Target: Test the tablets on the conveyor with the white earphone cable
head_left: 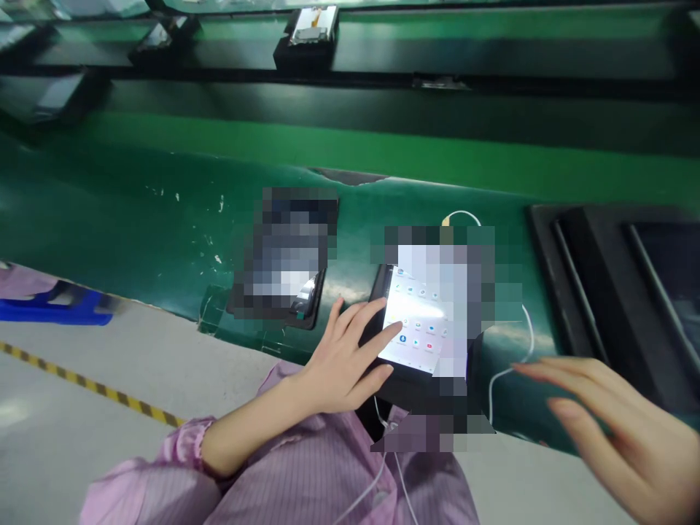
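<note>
Shows blue plastic [65, 312] at far left, striped tape [98, 383] on the floor, then a dark tablet [292, 251], partly pixelated, lying on the green bench [120, 211]. Holds left hand [347, 357] over the left side of a lit tablet [421, 310], with fingers spread and gripping nothing; cannot tell if pressing. Shows that tablet in a black holder [409, 383] at the bench's near edge, left of a white cable [532, 337]. Holds right hand [617, 423] beside the cable, with fingers loosely extended, clasping nothing, near black trays [593, 255].
</note>
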### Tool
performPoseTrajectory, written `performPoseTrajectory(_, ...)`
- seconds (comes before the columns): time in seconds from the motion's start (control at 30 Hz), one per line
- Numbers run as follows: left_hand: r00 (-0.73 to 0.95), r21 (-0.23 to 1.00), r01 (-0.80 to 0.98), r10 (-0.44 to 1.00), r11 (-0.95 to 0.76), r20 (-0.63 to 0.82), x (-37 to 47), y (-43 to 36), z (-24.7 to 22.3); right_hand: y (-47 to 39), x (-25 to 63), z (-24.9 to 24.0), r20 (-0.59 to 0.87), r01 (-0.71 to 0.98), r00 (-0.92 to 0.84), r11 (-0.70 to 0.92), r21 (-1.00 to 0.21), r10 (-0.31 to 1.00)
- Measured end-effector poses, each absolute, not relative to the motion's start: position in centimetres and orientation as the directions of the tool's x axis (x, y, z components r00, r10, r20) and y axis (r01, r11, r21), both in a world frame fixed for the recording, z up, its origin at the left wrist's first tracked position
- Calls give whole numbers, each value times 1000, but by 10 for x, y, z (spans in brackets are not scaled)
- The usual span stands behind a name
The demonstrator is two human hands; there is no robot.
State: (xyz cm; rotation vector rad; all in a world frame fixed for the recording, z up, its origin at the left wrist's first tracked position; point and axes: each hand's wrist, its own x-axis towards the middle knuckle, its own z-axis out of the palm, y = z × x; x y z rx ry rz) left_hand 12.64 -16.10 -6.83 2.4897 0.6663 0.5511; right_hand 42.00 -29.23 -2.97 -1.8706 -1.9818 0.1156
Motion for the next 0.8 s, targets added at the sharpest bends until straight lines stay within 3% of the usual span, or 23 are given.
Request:
performPoseTrajectory(0.07, 799, 562, 357, 556, -746, 231, 123, -164, -71, -276, 400, -35, 285, 914, -148, 241, -326, 947)
performPoseTrajectory(0.17, 797, 565, 369, 564, -738, 217, 120, -166, -73, -253, 376, -40, 347, 894, -307, 394, -215, 886)
performPoseTrajectory(0.33, 802, 567, 378, 565, -732, 195, 118, -168, -73, -238, 358, -46, 355, 877, -393, 462, -131, 848)
performPoseTrajectory(0.43, 802, 593, 383, 573, -708, 168, 120, -170, -73, -234, 365, -46, 338, 878, -377, 448, -166, 863)
performPoseTrajectory(0.5, 788, 621, 394, 597, -677, 151, 125, -171, -74, -219, 378, -44, 339, 908, -263, 351, -230, 903)
performPoseTrajectory(0.57, 768, 642, 417, 627, -644, 130, 132, -172, -76, -192, 396, -42, 331, 934, -30, 144, -325, 943)
performPoseTrajectory(0.63, 756, 648, 448, 648, -617, 94, 140, -172, -76, -156, 412, -42, 242, 860, 271, -122, -495, 931)
performPoseTrajectory(0.67, 754, 647, 464, 653, -605, 69, 144, -171, -76, -138, 418, -41, 120, 768, 377, -237, -596, 919)
performPoseTrajectory(0.73, 754, 646, 494, 657, -582, 16, 151, -169, -76, -105, 427, -40, -84, 620, 397, -335, -709, 914)
performPoseTrajectory(0.8, 756, 648, 510, 654, -566, -25, 155, -167, -74, -84, 430, -39, -201, 557, 295, -339, -758, 934)
